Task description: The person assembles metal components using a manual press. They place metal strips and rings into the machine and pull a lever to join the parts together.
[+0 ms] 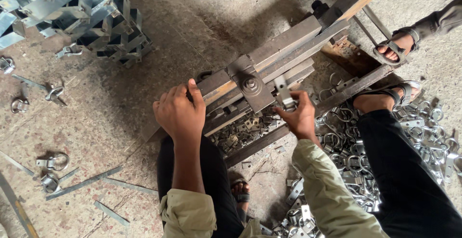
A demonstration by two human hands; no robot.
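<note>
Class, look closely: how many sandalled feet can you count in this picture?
3. One sandalled foot at upper right; a second just below it beside the metal press; a third at the bottom between the sleeves. Another may be hidden.

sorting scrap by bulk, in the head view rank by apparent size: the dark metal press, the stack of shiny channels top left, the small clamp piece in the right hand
1. dark metal press
2. stack of shiny channels, partly cut off by the frame, so unsure
3. small clamp piece, held in the right hand

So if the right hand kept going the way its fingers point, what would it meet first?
The right hand already pinches a small metal clip. Straight beyond it lies the dark steel press block, probably the first contact, though depth is unclear.
</note>
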